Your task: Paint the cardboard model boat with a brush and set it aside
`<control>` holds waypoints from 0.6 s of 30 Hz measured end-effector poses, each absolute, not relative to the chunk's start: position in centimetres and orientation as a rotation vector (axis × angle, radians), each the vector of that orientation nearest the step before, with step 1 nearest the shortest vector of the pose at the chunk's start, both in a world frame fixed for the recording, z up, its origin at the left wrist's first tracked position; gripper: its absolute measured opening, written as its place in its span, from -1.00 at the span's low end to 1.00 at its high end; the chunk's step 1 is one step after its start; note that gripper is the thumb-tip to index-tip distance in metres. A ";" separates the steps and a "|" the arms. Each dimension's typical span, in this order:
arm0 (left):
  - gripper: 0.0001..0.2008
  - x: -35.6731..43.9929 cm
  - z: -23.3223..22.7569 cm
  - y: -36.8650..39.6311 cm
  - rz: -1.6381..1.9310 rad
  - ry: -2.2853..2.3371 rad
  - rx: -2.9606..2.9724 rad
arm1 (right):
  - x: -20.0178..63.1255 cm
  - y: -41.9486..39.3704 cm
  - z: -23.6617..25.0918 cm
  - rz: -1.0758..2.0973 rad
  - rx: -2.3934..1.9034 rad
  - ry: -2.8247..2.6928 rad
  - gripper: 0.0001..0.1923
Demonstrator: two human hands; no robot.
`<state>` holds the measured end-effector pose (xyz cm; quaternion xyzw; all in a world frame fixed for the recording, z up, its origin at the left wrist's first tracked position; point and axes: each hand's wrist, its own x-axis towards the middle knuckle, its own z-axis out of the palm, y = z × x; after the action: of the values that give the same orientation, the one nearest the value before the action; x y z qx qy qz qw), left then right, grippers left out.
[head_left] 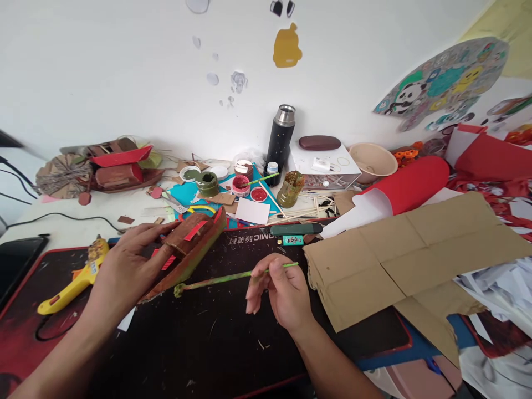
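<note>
My left hand point(135, 260) grips a brown model boat point(193, 238) by its cabin, keeping it tilted. The boat has red strips on top, and its lower hull side is greenish. In my right hand point(282, 291), thumb and fingers pinch a thin paint-stained stick point(226, 278). A clump of green paint covers the stick's left tip, which is close to the boat's hull; whether they touch I cannot tell. Behind the boat stand open jars of green paint point(207, 184) and red paint point(241, 186). Both hands are over a black desk mat point(208, 343).
A yellow glue gun point(77, 277) lies left of my left hand. Cardboard sheets point(415, 249) and a red paper roll point(409, 185) occupy the right. Along the wall are another model boat point(120, 172), a black thermos point(281, 136), a cloudy jar point(290, 189) and a white box point(326, 166).
</note>
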<state>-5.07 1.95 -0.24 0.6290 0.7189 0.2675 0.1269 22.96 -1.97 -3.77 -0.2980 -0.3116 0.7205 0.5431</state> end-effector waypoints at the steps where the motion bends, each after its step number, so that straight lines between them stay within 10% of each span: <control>1: -0.40 -5.0 -0.2 1.9 0.773 2.098 1.842 | 22.9 -2.0 -3.8 1.715 -0.715 -0.747 -0.43; 18: -0.38 -4.8 0.5 1.9 0.739 2.089 1.854 | 23.2 -1.9 -3.9 1.683 -0.718 -0.717 -0.45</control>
<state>-4.79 1.90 0.54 0.6365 0.7174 0.2537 0.1259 23.24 -1.92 -3.87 -0.3038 -0.3034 0.7124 0.5551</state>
